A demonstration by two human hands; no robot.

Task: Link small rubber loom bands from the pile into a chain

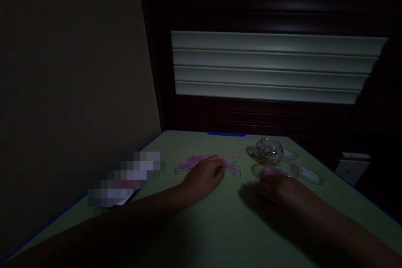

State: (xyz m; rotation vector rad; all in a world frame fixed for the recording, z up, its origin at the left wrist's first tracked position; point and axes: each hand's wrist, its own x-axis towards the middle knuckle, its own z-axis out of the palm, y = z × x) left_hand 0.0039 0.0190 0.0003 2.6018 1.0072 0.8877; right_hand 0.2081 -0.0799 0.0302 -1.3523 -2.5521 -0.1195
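A loose pile of thin pink and purple rubber bands (194, 161) is spread on the pale green table (207, 226). My left hand (204, 176) reaches over it, thumb and fingers pinched together on some bands at its right part. My right hand (279, 190) is closed in front of a clear round jar (274, 163) with pink bands inside. Its fingertips are mostly hidden, and whatever it may hold cannot be made out. Just behind, another clear jar (268, 150) stands upright with multicoloured bands in it.
Two clear lids, a nearer one (309, 174) and a farther one (289, 153), lie right of the jars. A pixelated object (128, 180) is at the table's left edge. Beyond the right edge are white boxes (353, 167). A dark slatted panel (266, 117) rises behind; the light is dim.
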